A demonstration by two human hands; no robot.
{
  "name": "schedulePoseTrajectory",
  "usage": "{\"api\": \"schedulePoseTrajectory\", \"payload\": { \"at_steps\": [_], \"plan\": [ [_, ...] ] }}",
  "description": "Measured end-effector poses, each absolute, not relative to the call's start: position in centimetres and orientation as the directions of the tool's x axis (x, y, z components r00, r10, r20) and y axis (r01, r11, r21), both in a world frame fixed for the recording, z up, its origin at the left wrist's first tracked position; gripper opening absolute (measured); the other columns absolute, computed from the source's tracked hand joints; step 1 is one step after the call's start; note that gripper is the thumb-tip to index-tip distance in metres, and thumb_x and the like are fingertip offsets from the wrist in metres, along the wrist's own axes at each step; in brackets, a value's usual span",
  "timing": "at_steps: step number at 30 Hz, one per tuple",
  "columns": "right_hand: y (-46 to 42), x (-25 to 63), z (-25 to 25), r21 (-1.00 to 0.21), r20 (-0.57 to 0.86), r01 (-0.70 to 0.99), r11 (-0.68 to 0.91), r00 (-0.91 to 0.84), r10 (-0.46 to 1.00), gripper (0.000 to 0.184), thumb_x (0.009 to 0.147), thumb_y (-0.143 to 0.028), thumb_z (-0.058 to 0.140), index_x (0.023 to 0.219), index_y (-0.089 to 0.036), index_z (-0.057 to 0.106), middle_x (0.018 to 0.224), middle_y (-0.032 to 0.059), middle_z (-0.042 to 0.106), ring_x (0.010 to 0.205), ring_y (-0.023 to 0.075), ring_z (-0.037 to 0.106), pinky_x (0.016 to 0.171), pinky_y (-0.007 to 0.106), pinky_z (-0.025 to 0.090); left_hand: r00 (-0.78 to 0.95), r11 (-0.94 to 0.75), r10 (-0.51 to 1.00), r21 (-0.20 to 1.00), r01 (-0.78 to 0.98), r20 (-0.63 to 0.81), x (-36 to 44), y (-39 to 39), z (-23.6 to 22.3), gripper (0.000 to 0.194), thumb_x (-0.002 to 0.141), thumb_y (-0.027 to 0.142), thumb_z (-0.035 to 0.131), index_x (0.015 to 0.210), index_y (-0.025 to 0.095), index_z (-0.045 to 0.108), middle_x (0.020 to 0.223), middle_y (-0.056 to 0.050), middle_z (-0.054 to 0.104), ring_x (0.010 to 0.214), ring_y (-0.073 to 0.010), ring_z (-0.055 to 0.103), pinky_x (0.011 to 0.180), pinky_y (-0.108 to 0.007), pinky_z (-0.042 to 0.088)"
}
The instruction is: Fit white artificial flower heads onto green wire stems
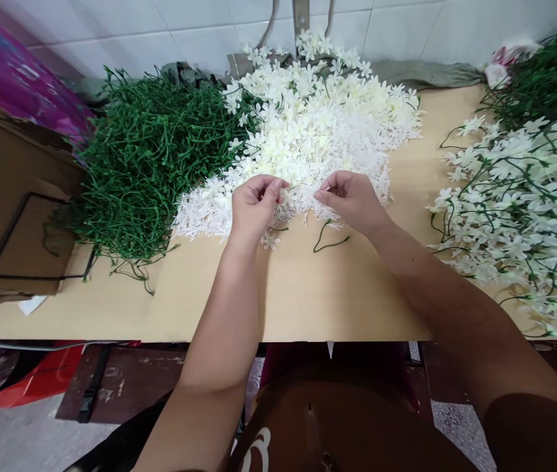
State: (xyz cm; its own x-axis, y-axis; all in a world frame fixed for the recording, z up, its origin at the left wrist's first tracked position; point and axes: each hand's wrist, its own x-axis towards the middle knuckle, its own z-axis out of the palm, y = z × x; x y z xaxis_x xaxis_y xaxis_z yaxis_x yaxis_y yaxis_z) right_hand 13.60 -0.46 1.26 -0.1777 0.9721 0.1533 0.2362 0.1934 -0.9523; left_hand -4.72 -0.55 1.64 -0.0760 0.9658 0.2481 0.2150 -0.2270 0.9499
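My left hand [257, 202] is closed in a pinch, thumb against fingers, at the front edge of a heap of white artificial flowers [302, 124]. White petals show right by its fingertips, but I cannot tell whether they are held or lie behind. My right hand [350, 198] pinches too, over the white thread-like ends of the heap; whatever is between its fingers is too small to make out. A gap separates the two hands. Below them on the table lie a loose green stem [330, 244] and a single white flower [271, 240].
A heap of green plastic stems [145, 157] is at left, beside a cardboard box [17, 190] and black wire frame [0, 252]. White flowers on green stems [519, 216] pile up at right, with more green stems [554, 75] behind. A tiled wall [199, 46] backs the table [199, 295].
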Motion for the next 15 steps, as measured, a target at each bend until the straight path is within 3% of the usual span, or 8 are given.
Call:
{"api": "schedulePoseTrajectory", "payload": {
  "at_steps": [2, 4, 6, 8, 11, 15],
  "plan": [
    [-0.3, 12.5, 1.5, -0.85, 0.249, 0.407, 0.334, -0.249, 0.936, 0.016, 0.076, -0.022, 0.069, 0.067, -0.018, 0.056, 0.074, 0.002, 0.062, 0.071, 0.0137, 0.055, 0.068, 0.031, 0.045, -0.17, -0.228, 0.948, 0.948, 0.223, 0.268, -5.2, -0.1, 1.3, 0.022, 0.079, 0.038, 0.068, 0.071, 0.018, 0.066, 0.056, 0.002, 0.054, 0.055, -0.0087, 0.045, 0.054, -0.021, 0.038],
    [-0.1, 11.2, 1.6, -0.675, 0.326, 0.552, 0.488, -0.371, 0.87, 0.012, 0.075, -0.014, 0.067, 0.068, -0.018, 0.058, 0.091, 0.0068, 0.066, 0.092, 0.0201, 0.057, 0.085, 0.036, 0.045, -0.2, -0.212, 0.944, 0.947, 0.242, 0.262, -5.5, 0.3, 0.7, 0.018, 0.079, 0.034, 0.067, 0.072, 0.018, 0.065, 0.06, 0.001, 0.057, 0.059, -0.0094, 0.047, 0.058, -0.021, 0.04],
    [0.2, 9.9, 1.6, -0.504, 0.325, 0.641, 0.58, -0.482, 0.814, 0.009, 0.076, -0.008, 0.063, 0.072, -0.016, 0.061, 0.101, 0.0107, 0.066, 0.107, 0.0251, 0.053, 0.093, 0.039, 0.041, -0.185, -0.204, 0.946, 0.934, 0.293, 0.265, -5.6, 0.6, 0.0, 0.012, 0.079, 0.028, 0.065, 0.072, 0.018, 0.066, 0.066, 0.0, 0.06, 0.064, -0.01, 0.05, 0.061, -0.021, 0.041],
    [0.7, 9.0, 1.6, -0.415, 0.278, 0.698, 0.583, -0.513, 0.812, 0.009, 0.079, -0.006, 0.058, 0.077, -0.014, 0.063, 0.1, 0.0124, 0.066, 0.108, 0.0265, 0.052, 0.093, 0.04, 0.04, -0.145, -0.217, 0.948, 0.906, 0.362, 0.284, -5.8, 0.8, -0.7, 0.007, 0.077, 0.021, 0.064, 0.074, 0.017, 0.068, 0.073, -0.001, 0.062, 0.069, -0.011, 0.052, 0.066, -0.023, 0.042],
    [1.5, 8.9, 1.7, -0.477, 0.264, 0.729, 0.491, -0.414, 0.871, 0.007, 0.081, -0.011, 0.058, 0.076, -0.015, 0.062, 0.088, 0.0093, 0.065, 0.096, 0.0239, 0.054, 0.087, 0.039, 0.041, -0.071, -0.249, 0.949, 0.865, 0.435, 0.308, -5.9, 0.9, -1.1, 0.011, 0.076, 0.015, 0.061, 0.08, 0.017, 0.071, 0.081, -0.003, 0.064, 0.075, -0.0127, 0.055, 0.072, -0.026, 0.044],
    [2.3, 10.5, 1.9, -0.78, 0.284, 0.518, 0.351, -0.207, 0.936, 0.014, 0.078, -0.019, 0.064, 0.068, -0.018, 0.055, 0.076, 0.0023, 0.061, 0.076, 0.0156, 0.054, 0.073, 0.032, 0.043, -0.013, -0.285, 0.948, 0.869, 0.404, 0.317, -5.5, 0.7, -0.6, 0.015, 0.075, 0.012, 0.063, 0.084, 0.019, 0.072, 0.083, -0.003, 0.064, 0.073, -0.0121, 0.055, 0.073, -0.026, 0.045]
  ]
}}
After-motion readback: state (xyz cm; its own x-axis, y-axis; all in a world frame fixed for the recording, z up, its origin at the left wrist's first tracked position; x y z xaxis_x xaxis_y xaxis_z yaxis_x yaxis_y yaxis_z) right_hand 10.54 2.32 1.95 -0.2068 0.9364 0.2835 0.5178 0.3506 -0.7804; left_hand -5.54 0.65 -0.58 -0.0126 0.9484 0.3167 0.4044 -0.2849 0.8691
